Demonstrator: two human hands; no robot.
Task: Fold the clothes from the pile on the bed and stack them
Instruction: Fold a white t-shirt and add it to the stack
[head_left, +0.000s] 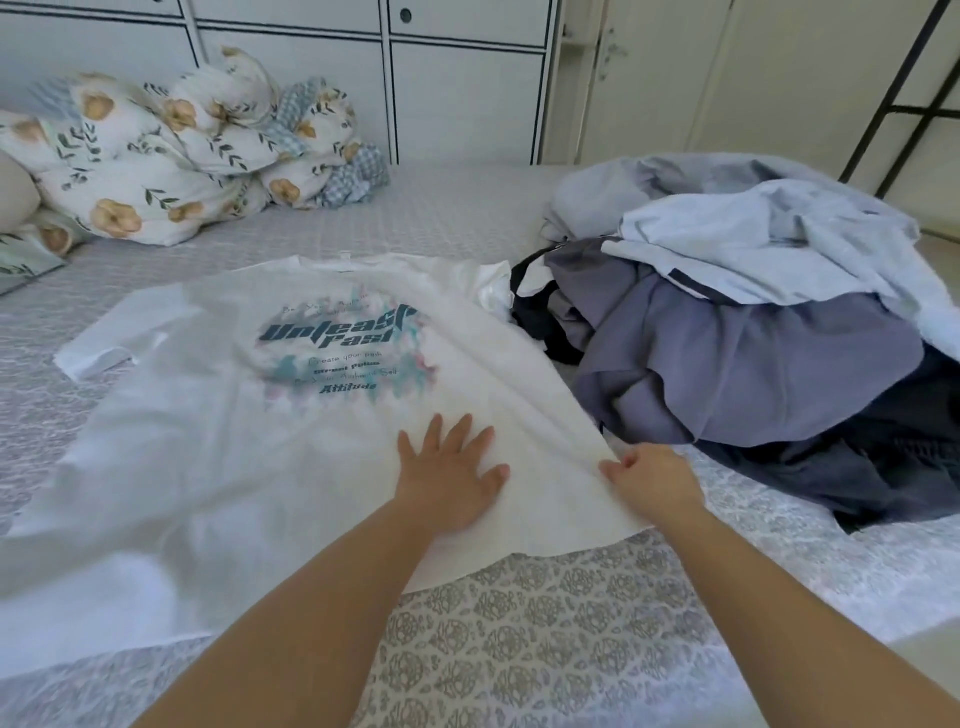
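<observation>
Smoothing the shirt (218, 467) works best as shown: left hand (451, 480) pressing flat, fingers spread, right hand (653, 486) pinching and tugging the hem.

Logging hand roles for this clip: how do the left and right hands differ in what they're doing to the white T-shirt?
The left hand lies flat with fingers spread, pressing on the white T-shirt below its print; the right hand has curled fingers pinching the shirt's side edge. The left sits well inside the fabric, the right at its border nearest the clothes pile. Both touch the same shirt.
</observation>
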